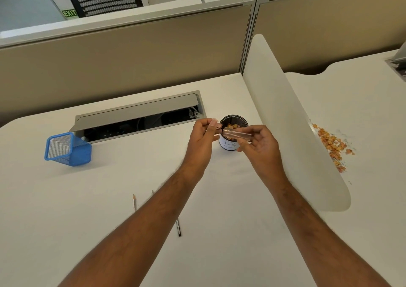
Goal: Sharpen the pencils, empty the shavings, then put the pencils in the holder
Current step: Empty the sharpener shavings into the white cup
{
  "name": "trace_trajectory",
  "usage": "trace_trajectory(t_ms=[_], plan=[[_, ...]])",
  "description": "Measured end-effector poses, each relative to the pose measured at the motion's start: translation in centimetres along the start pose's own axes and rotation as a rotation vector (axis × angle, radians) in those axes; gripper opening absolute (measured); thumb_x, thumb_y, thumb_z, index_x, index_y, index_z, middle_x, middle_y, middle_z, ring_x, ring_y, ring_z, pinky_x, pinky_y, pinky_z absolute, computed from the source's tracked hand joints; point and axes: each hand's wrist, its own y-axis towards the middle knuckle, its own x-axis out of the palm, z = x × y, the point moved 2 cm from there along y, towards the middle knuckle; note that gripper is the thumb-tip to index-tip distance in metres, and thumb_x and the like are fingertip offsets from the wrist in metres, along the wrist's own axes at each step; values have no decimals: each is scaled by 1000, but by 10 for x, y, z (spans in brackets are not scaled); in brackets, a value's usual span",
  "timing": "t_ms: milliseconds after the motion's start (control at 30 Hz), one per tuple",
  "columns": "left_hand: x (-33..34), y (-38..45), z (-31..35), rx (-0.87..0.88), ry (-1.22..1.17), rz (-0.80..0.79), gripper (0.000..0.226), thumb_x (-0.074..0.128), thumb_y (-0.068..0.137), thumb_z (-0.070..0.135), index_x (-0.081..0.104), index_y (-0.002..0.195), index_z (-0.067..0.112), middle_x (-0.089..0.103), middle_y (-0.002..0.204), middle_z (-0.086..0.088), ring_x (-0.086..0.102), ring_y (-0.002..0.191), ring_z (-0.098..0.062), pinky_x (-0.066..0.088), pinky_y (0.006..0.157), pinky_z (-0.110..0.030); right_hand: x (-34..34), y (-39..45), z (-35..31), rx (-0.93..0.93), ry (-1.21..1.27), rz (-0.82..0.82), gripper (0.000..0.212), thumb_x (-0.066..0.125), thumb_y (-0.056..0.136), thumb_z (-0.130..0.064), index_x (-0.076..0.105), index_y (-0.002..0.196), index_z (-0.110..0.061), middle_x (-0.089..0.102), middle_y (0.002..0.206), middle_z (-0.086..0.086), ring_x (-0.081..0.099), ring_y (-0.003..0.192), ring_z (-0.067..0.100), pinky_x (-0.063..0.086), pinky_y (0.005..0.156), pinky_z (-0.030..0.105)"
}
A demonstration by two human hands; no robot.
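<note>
Because two pencils lie on the worktop (230,231) on the near side of the grips, one (133,202) bare beside the left forearm and the other (178,228) half hidden under it, they appear set aside with points showing, probably already sharpened and waiting for the holder. Farther out, both grips meet above a small dark cup (234,123) with a white label. The right hand (259,147) pinches a clear sharpener casing (237,132) between thumb and fingers, tipped on its side with its open end toward the left grip, directly over the cup's mouth; held so, whatever falls lands inside. The left hand (203,136) curls its fingertips toward that open end and seems to pinch a small piece, perhaps the cap or blade part, though blur keeps this unsure. Orange shavings (233,126) already sit in the cup just beyond the grips, so emptying looks under way. Well to the left of the grips a blue mesh holder (67,147) stands empty, likely the pencils' destination. To the right, past a white divider (285,121), more loose shavings (331,145) are scattered on the neighbouring worktop. Beyond the grips a grey cable hatch (136,113) stands open.
</note>
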Motion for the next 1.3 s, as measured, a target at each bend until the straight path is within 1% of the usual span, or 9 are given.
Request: trace_trajectory(t_ms=[67,200,367,567,700,833,1100,1167,1300], plan=[[-4,-11,-2,-21,-42,15,28,50,112,41,64,127,22,75,121,3,72,113,-10,57,99,-27,8,-12,-2,23,36,-13,28,69,93,11,63,111,-8,77,115,4,76,110,20,64,78,33],[-15,-36,-5,-38,-76,28,29,51,111,42,66,128,26,75,120,5,72,113,-10,57,96,-22,20,-36,-4,66,41,-28,30,71,92,9,63,115,-7,76,121,8,76,111,21,66,83,40],[-33,-63,-11,-49,-75,29,28,52,110,44,67,129,29,74,124,7,74,113,-10,57,97,-23,30,-64,-11,110,66,-17,27,73,93,6,63,115,-6,78,119,6,77,109,21,67,82,39],[-49,-94,-15,-73,-79,41,25,54,109,43,69,125,31,79,116,14,76,109,-5,56,93,-22,42,-93,-19,116,102,-39,24,72,94,4,63,113,-5,78,117,8,78,106,24,67,81,41],[-60,-114,-18,-62,-92,40,27,54,109,42,71,124,26,79,119,11,75,111,-8,57,101,-28,50,-112,-23,107,105,-69,24,72,93,5,64,113,-6,79,116,6,78,105,23,66,81,37],[-75,-133,-21,-68,-148,45,27,57,109,38,72,123,21,79,121,6,76,114,-14,57,107,-33,57,-129,-25,94,62,-107,27,74,92,5,66,113,-10,79,116,1,77,105,22,66,84,39],[-100,-164,-32,-80,-198,66,30,62,106,36,71,124,15,80,118,-2,76,115,-21,57,109,-40,70,-157,-25,0,-121,-232,31,77,91,1,72,113,-20,77,119,-10,74,110,17,64,89,41],[-105,-170,-35,-81,-219,70,30,63,106,36,72,124,14,80,119,-4,75,116,-22,56,110,-42,74,-163,-24,5,-143,-247,32,79,91,-3,73,115,-23,77,119,-12,76,107,17,64,89,42],[-119,-180,-39,-81,-256,54,29,66,104,36,76,123,17,79,122,-7,73,120,-25,53,113,-46,82,-174,-23,66,-132,-244,27,80,92,-10,74,114,-25,80,113,-10,79,91,22,66,85,45]])
